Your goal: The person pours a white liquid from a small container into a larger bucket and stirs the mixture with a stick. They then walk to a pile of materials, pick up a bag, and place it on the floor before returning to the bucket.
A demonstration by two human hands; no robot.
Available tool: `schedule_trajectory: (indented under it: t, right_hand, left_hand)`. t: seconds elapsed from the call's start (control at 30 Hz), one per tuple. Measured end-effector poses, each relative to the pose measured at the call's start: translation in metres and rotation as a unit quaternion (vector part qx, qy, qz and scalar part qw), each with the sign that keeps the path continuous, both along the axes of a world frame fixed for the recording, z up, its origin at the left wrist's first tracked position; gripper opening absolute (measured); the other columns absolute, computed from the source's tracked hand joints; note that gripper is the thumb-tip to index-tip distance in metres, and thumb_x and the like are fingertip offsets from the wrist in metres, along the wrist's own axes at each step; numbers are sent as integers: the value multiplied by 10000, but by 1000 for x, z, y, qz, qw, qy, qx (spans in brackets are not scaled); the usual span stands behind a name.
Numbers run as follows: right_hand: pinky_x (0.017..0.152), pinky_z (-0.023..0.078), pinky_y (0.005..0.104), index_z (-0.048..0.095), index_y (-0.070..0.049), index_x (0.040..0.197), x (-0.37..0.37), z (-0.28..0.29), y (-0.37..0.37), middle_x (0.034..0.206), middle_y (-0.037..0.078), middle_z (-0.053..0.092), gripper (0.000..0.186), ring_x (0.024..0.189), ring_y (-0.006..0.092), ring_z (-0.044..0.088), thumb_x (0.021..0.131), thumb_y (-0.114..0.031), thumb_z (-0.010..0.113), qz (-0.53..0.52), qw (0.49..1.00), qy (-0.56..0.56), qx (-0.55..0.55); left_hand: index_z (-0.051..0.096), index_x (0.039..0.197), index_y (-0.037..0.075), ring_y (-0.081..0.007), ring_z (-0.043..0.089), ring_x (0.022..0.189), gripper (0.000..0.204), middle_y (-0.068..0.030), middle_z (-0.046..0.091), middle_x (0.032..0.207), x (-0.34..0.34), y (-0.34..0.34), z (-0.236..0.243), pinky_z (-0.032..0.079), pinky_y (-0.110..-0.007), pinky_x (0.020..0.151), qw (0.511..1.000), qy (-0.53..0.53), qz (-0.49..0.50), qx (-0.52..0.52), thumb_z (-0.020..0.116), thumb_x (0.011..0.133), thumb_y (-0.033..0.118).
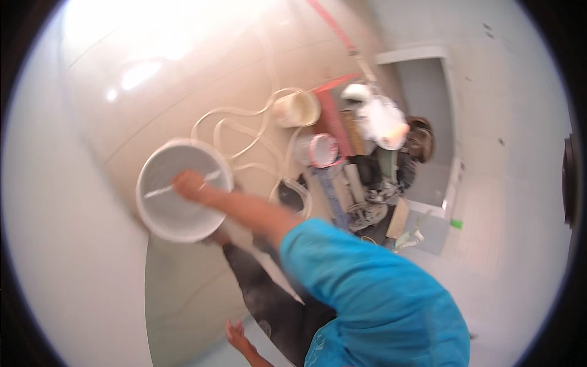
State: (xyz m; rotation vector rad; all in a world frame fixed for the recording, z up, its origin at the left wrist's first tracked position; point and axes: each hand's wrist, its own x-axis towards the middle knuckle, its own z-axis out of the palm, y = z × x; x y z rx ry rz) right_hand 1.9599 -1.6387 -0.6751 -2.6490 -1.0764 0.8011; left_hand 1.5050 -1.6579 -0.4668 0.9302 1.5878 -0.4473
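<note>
My right hand (191,185), on an outstretched arm in a blue sleeve, is over a round white bucket (144,211). Its fingers are closed around the middle of a thin whitish bar (160,191) that runs across the bucket's mouth. Blur hides whether this bar is the bucket's handle or a separate stick. The inside of the bucket looks pale grey. Low in the view, beside my dark-trousered legs, my left hand (235,333) hangs with its fingers apart and nothing in them.
A pale hose (235,109) loops over the tiled floor right of the bucket. Beyond stand a cream bucket (296,109) and a smaller white pail (323,150). Tools, boxes and a white bag (382,122) crowd a wall recess (431,92). A pale wall (67,202) rises at left.
</note>
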Motion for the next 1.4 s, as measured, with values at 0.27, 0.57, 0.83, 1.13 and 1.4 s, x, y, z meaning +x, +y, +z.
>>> schedule_trajectory:
  t: [0.27, 0.57, 0.83, 1.13, 1.4]
  right_hand:
    - [643, 518, 427, 541, 42, 932, -34, 6, -16, 803, 220, 626, 203, 754, 337, 636, 758, -63, 539, -332, 940, 81, -17]
    - [788, 549, 392, 416, -38, 1178, -63, 79, 16, 1124, 101, 498, 386, 1004, 239, 543, 803, -45, 505, -762, 271, 519, 277]
    - [869, 518, 466, 305, 56, 1177, -70, 99, 48, 1190, 210, 412, 330, 1063, 370, 492, 856, 42, 383, -804, -80, 380, 451]
    - [628, 577, 370, 478, 5, 1083, -51, 4, 12, 984, 134, 552, 286, 806, 266, 609, 799, -30, 494, -828, 194, 425, 311]
    - [619, 540, 376, 616, 35, 818, -6, -9, -2, 807, 146, 624, 138, 720, 270, 637, 711, -52, 615, -561, 710, 423, 40]
  left_hand:
    - [443, 1231, 31, -254, 555, 970, 511, -181, 574, 1027, -8, -2, -30, 416, -357, 841, 998, -34, -44, -27, 412, 873, 395]
    - [245, 1396, 194, -318, 388, 1227, 648, -132, 479, 1275, 54, 0, -36, 231, -427, 1051, 970, -41, -154, -186, 405, 871, 538]
    - [254, 1393, 193, -316, 395, 1221, 629, -132, 488, 1265, 69, 7, -35, 262, -437, 1030, 971, -33, -170, -166, 393, 880, 528]
    - [264, 1390, 192, -314, 403, 1215, 608, -133, 497, 1254, 46, 21, -25, 298, -449, 1007, 971, -22, -180, -155, 380, 890, 517]
    - [327, 1335, 137, -286, 463, 1116, 553, -143, 534, 1161, 41, 16, -12, 362, -415, 922, 986, -38, -115, -119, 387, 892, 463]
